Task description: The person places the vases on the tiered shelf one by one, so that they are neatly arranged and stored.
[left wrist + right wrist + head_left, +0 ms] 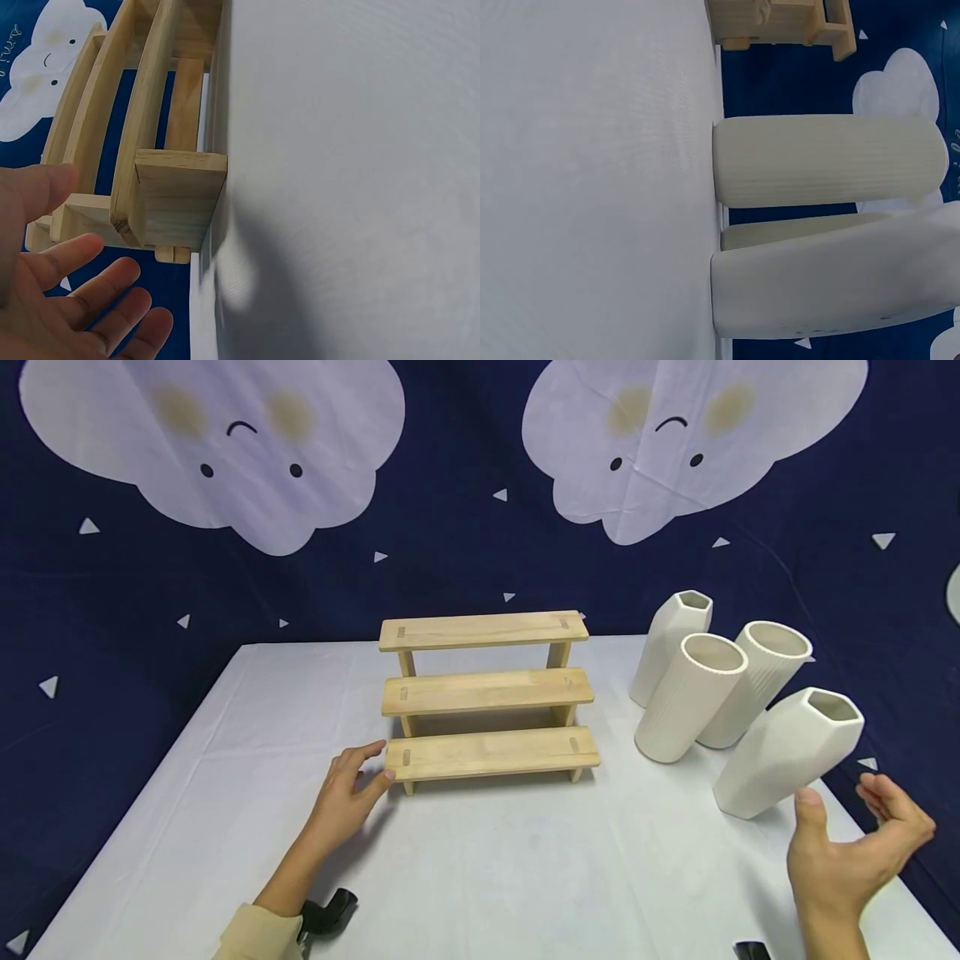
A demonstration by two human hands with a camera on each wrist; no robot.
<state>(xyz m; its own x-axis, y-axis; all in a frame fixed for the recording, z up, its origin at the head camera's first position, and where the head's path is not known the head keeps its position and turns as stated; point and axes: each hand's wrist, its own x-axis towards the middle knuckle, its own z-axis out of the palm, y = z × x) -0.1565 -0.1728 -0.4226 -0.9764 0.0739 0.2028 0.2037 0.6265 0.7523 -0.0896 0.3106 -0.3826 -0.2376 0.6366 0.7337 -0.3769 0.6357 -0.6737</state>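
A three-step wooden shelf [491,753] stands at the middle of the white-covered table. My left hand [348,793] is at the left end of its lowest step, thumb and fingers spread around the corner; in the left wrist view the fingers [112,285] are loosely bent beside the wood. My right hand [855,860] is at the right table edge, thumb raised and fingers apart, just in front of a faceted white vase [787,756]. That vase also shows in the right wrist view, beside a ribbed white vase [825,161]. Nothing is in the right hand.
Behind the faceted vase stand two ribbed round vases, the nearer [686,702] and the farther [750,693], and another faceted vase [670,647]. A dark blue cloth with clouds [465,468] hangs behind the table [480,868]. Black wrist straps show at the bottom.
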